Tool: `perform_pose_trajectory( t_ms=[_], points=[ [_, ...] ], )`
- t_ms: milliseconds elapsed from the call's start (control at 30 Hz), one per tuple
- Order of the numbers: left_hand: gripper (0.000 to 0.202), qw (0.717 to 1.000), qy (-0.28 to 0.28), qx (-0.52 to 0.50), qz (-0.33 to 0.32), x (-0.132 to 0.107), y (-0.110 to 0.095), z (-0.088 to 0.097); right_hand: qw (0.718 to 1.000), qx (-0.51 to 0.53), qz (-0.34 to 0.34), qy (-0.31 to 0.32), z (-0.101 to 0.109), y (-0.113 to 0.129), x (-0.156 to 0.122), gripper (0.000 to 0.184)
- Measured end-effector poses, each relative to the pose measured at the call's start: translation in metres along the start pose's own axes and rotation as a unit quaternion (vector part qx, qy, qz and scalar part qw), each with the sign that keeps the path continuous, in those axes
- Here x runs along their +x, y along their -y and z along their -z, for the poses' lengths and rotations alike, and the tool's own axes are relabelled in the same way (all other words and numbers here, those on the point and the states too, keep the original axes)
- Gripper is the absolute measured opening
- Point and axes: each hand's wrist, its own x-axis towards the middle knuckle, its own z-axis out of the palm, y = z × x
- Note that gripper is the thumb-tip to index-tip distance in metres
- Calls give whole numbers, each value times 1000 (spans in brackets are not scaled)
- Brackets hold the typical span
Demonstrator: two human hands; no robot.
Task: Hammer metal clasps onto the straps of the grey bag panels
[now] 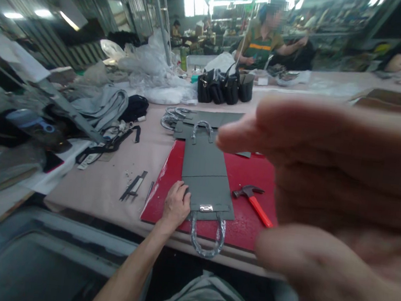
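Right hand: right up by the camera and super blurry (340, 190), fingers and thumb spread wide, nothing I can see between them
Left hand: down at the near end (176, 204), fingers loosely curled against the panel's left edge, can't tell if it's actually gripping
Grey bag panel: lying flat (206, 163) on the red mat (167, 185), plastic-wrapped handle at each end
Hammer: on the mat (257, 207), just right of the panel
Black bags: bunched farther back (224, 88) on the bench (110, 179)

The left hand (177, 202) touches a flat grey bag panel (204, 163) — red-handled claw hammer (254, 203) beside it, blurred right hand (326, 194) open-fingered.
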Motion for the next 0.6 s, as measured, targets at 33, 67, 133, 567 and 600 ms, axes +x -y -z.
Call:
perform_pose_trajectory(
  t_ms=[33, 67, 133, 567, 600],
  points=[
    [29, 1000, 3, -8, 1, 0, 1, 2, 999, 19, 37, -17, -1, -7, 6, 49],
    [29, 1000, 7, -16, 0, -1, 2, 4, 997, 26, 66, -29, -5, -20, 10, 43],
    [28, 999, 13, -30, -6, -6, 5, 8, 997, -23, 75, -19, -19, -58, 11, 32],
    [31, 999, -1, -26, -30, -50, 9, 22, 941, -323, 39, 95, -104, -201, -80, 36],
    [31, 999, -1, -22, -32, -51, 9, 22, 941, -324, 41, 91, -105, -201, -80, 36]
  ],
)
